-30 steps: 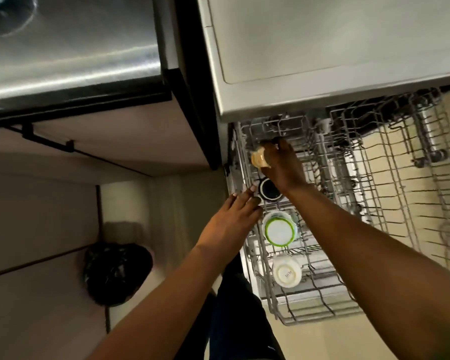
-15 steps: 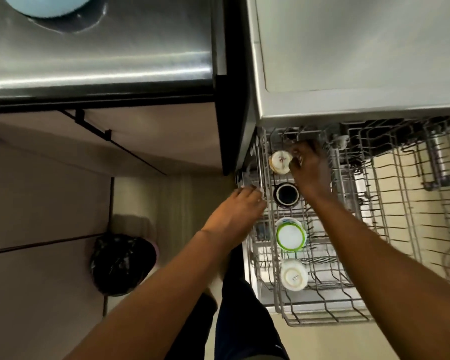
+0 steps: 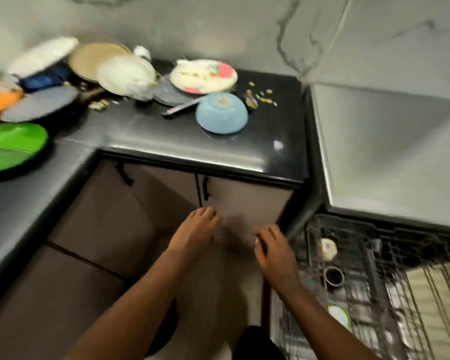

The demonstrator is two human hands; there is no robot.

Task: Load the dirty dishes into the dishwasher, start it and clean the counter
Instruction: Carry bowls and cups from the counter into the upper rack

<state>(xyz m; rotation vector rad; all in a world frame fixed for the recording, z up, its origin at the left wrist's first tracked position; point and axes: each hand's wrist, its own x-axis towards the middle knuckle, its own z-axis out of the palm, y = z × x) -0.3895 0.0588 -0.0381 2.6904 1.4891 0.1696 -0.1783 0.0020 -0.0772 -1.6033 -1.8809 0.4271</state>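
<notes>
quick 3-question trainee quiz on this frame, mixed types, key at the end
1. True or false: the blue bowl sits upside down on the counter.
2. Multiple choice: what do the left hand and right hand hold? A) a cup each B) a plate between them C) nothing
3. Fill in: the green plate lies at the far ____ of the counter.

Key: 1 true. 2 C; both hands are open and empty in front of the cabinet door, beside the rack. 3 left.
</notes>
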